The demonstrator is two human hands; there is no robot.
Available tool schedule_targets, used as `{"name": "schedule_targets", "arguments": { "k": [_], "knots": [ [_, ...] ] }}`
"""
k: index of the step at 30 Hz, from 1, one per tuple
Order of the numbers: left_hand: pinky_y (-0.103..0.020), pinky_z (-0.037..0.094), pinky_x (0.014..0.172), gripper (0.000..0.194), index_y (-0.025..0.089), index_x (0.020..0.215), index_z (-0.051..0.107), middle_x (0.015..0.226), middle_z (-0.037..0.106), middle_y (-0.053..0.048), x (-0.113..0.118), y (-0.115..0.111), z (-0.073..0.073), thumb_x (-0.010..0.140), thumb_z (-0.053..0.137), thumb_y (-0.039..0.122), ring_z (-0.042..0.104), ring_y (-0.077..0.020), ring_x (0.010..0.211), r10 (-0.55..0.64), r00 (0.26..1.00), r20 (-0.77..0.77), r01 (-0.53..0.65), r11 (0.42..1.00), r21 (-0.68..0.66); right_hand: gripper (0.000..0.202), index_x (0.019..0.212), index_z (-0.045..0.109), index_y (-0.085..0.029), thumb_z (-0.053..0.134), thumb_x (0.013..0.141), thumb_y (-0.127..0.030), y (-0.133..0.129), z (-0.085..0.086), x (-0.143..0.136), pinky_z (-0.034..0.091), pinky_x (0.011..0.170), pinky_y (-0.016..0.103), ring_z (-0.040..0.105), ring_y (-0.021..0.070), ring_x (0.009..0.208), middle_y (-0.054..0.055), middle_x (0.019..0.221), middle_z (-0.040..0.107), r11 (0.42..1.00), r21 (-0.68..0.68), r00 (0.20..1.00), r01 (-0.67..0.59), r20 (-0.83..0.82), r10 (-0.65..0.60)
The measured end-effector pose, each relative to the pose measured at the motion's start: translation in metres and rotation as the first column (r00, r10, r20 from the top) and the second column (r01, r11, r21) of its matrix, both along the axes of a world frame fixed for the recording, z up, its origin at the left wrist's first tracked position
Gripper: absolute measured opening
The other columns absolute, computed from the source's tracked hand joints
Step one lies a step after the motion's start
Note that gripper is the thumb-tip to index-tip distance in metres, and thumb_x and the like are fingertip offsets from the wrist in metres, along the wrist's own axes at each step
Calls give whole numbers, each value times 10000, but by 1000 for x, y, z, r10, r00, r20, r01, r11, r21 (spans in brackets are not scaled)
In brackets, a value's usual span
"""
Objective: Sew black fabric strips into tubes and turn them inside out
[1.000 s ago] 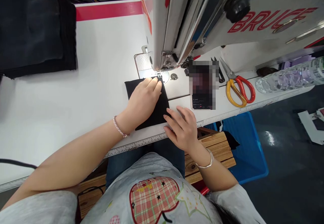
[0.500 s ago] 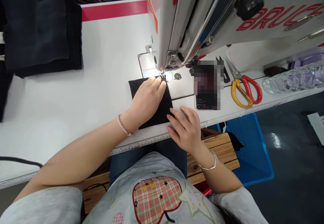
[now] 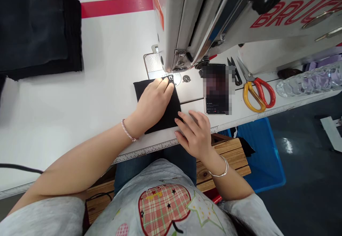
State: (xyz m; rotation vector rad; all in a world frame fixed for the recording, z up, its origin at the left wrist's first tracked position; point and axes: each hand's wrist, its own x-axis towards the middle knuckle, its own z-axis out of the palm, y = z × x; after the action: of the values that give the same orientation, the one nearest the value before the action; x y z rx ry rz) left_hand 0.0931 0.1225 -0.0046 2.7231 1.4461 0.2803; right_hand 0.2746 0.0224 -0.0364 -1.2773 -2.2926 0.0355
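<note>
A folded-looking piece of black fabric (image 3: 171,109) lies on the white sewing table, its far edge at the presser foot (image 3: 170,77) of the sewing machine (image 3: 184,22). My left hand (image 3: 153,100) bears down on the fabric, fingers bent and held together, their tips right beside the presser foot. Some of the cloth is hidden beneath this hand. At the fabric's near right corner, my right hand (image 3: 196,131) rests with its fingers apart, the fingertips touching the edge of the cloth. The needle itself is too small to make out.
A phone (image 3: 216,90) lies right of the fabric, with small black snips (image 3: 235,71) and red-and-yellow-handled scissors (image 3: 256,86) beyond. Stacked black cloth (image 3: 34,29) sits at far left. A ridged clear object (image 3: 307,81) stands at right; a blue bin (image 3: 269,161) is below.
The whole view has shifted slightly left and up. Both hands and the black fabric keep nearly the same places relative to the machine.
</note>
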Motion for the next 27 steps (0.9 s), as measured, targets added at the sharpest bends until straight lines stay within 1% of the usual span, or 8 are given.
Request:
{"name": "schedule_targets", "arguments": {
  "k": [7,13,15,19,21,23,25,27],
  "knots": [
    [-416,477,811,313,178,1038,552,1039,597,-131,-1,4,1,924,280,74,526,-267,973,12,999,38,-12,1000,-3,309,1165,664,-185,588,905,-332,5,3,-2,401,965,459,522,292,1126,60,1284,665,1000,13,1000,8,12,-8],
    [-406,488,824,309,183,1002,554,1017,585,-127,-3,6,1,928,270,87,514,-261,940,10,1000,-8,-10,1000,7,311,1176,661,-200,565,920,-349,7,4,-3,394,966,446,503,274,1127,48,1308,650,1000,-21,1000,13,19,-12],
    [-412,490,853,312,185,1027,554,1047,583,-131,-4,7,-2,930,274,89,517,-262,982,3,1000,20,-4,1000,21,321,1189,657,-202,563,922,-353,7,4,-3,388,971,447,501,275,1131,46,1322,640,999,-29,1000,17,24,-17],
    [-437,481,955,314,187,1111,554,1232,544,-139,-8,3,-7,954,289,124,494,-257,1159,-1,992,129,-3,1000,31,339,1210,651,-198,553,929,-361,6,2,-2,381,974,449,504,281,1134,40,1354,619,999,-35,999,18,39,-17],
    [-444,481,988,297,178,1123,568,1247,550,-133,-9,-4,-6,965,318,154,494,-250,1183,-53,983,173,52,999,10,340,1208,653,-194,555,929,-363,6,2,-2,382,978,450,502,282,1138,41,1360,615,999,-32,999,19,39,-17],
    [-438,499,985,256,149,1108,592,1178,593,-131,-10,-14,-3,960,385,175,527,-243,1139,-129,969,212,133,991,-4,341,1202,655,-187,561,926,-364,6,2,-2,387,975,455,501,282,1136,46,1350,621,1000,-22,999,20,33,-19],
    [-426,530,958,213,112,1071,615,1097,632,-138,-10,-27,0,940,460,177,559,-240,1083,-207,948,240,210,978,15,351,1206,652,-176,567,923,-364,6,2,-3,396,967,463,503,287,1132,54,1336,631,1000,-3,1000,19,23,-19],
    [-426,554,940,190,88,1044,629,1054,658,-148,-11,-39,1,924,505,167,580,-242,1056,-281,926,250,274,960,65,360,1216,644,-169,572,921,-361,7,1,-3,405,963,470,506,292,1131,58,1333,633,1000,14,1000,15,14,-15]
  ]
}}
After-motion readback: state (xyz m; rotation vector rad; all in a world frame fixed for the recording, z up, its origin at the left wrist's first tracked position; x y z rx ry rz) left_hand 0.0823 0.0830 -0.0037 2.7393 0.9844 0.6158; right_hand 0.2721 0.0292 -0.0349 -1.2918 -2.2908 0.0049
